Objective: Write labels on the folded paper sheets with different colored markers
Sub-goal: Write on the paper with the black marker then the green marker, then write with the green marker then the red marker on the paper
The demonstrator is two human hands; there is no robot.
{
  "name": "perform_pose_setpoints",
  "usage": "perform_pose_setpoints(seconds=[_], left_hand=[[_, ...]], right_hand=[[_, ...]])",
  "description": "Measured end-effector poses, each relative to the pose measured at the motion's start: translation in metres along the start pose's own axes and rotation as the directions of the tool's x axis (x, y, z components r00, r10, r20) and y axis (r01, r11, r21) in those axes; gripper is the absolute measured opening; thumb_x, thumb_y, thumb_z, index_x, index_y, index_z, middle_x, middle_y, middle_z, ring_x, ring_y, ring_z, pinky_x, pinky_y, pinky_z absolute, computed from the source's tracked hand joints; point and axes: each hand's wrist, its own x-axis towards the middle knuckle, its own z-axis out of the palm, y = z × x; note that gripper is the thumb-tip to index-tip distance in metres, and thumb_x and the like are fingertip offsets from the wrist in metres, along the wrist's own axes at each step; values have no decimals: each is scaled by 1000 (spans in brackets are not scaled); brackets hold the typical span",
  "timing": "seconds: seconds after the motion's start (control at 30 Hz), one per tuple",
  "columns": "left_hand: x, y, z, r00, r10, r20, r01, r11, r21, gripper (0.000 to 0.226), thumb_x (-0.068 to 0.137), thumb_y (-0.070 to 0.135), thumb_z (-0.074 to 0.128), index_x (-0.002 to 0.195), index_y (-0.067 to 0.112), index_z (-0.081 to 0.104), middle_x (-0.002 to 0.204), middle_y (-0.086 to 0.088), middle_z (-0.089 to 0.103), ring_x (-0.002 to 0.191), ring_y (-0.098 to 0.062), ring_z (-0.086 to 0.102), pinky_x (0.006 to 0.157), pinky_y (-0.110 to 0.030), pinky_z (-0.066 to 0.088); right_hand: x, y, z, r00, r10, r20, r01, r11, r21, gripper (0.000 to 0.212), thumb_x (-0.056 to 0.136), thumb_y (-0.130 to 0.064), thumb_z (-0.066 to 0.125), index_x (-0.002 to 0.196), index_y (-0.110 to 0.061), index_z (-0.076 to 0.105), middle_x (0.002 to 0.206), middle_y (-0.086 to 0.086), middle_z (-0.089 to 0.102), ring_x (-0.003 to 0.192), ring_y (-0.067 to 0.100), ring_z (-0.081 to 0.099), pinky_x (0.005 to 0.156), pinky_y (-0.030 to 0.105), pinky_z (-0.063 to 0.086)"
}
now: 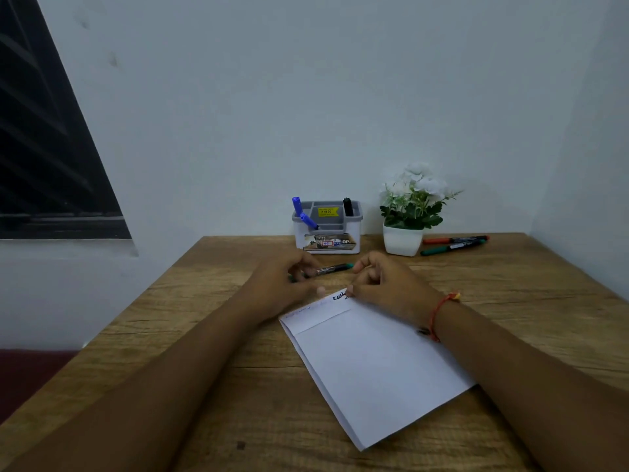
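The paper [374,362] is white with dark writing; the table [204,335], brown wood grain. The white-and-grey organizer [354,233] bears a yellow sticker [328,211], blue markers [297,206] and a black marker [348,206]. Pot [401,241] and flowers [418,185] are white. Also a red marker [454,239], a green marker [449,248] and a green-tipped marker [335,268].

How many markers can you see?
6: two blue, one black in the organizer; red, green by the flowerpot; a green-capped one in the left hand. Others may hide.

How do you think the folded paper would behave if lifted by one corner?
The folded paper looks thin, so it would probably droop, though its fold may stiffen it. Lying flat on the table, it likely slides easily.
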Motion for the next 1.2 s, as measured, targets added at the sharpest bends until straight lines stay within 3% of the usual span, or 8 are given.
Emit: perform_pose_setpoints(seconds=[0.2,0.43,0.53,0.63,0.73,0.9,1.07,1.2], left_hand=[[-2,-1,7,975,22,221,5,993,-118,58,68,24,87,117,28,57,98,6,70,84,-1,63,74,-13,50],[0,1,4,946,128,298,-147,988,42,34,80,28,78,114,31,69,110,15,67,95,5,57,75,-3,40],[2,2,4,924,176,340,-214,974,77,26,84,27,74,111,28,73,115,11,69,103,0,59,89,-14,44],[1,2,4,919,178,352,-222,971,88,26,86,24,72,112,25,73,117,9,68,107,-3,59,95,-20,44],[2,3,4,915,184,358,-233,968,96,27,87,24,71,114,24,72,119,8,67,108,-4,59,96,-19,43],[2,2,5,915,177,362,-226,969,97,27,87,25,71,114,26,72,120,9,67,109,-2,58,93,-13,41],[3,0,4,917,149,369,-198,975,99,27,87,27,70,115,28,71,121,11,65,111,-1,57,89,-6,37],[3,0,5,914,162,371,-207,974,86,27,87,26,71,114,28,72,121,10,66,111,-3,58,96,-16,42]], right_hand=[[1,2,0,1000,-12,3,12,1000,-9,28,85,-14,75,105,-19,57,85,3,78,78,11,70,77,33,54],[7,2,-9,986,49,-159,-34,995,94,29,79,-5,77,99,-16,60,80,1,74,69,13,66,61,28,54],[15,14,-41,923,69,-378,-155,967,-202,26,78,-17,81,99,-16,65,90,-2,70,86,17,67,74,26,51],[17,39,-72,921,126,-368,-346,699,-626,50,84,-46,72,122,-15,65,125,9,65,118,27,58,99,35,46],[18,56,-86,920,213,-328,-386,631,-673,70,90,-61,56,141,-14,51,147,12,49,136,32,44,112,41,38],[23,56,-82,947,219,-234,-320,653,-686,54,97,-47,45,145,-23,39,160,4,35,152,27,19,118,50,26],[23,58,-82,936,209,-284,-351,628,-694,48,102,-39,40,147,-21,41,154,10,40,139,40,35,112,51,34],[27,58,-87,956,177,-234,-293,554,-779,38,100,-19,45,136,-23,58,143,10,52,124,36,50,101,42,46]])
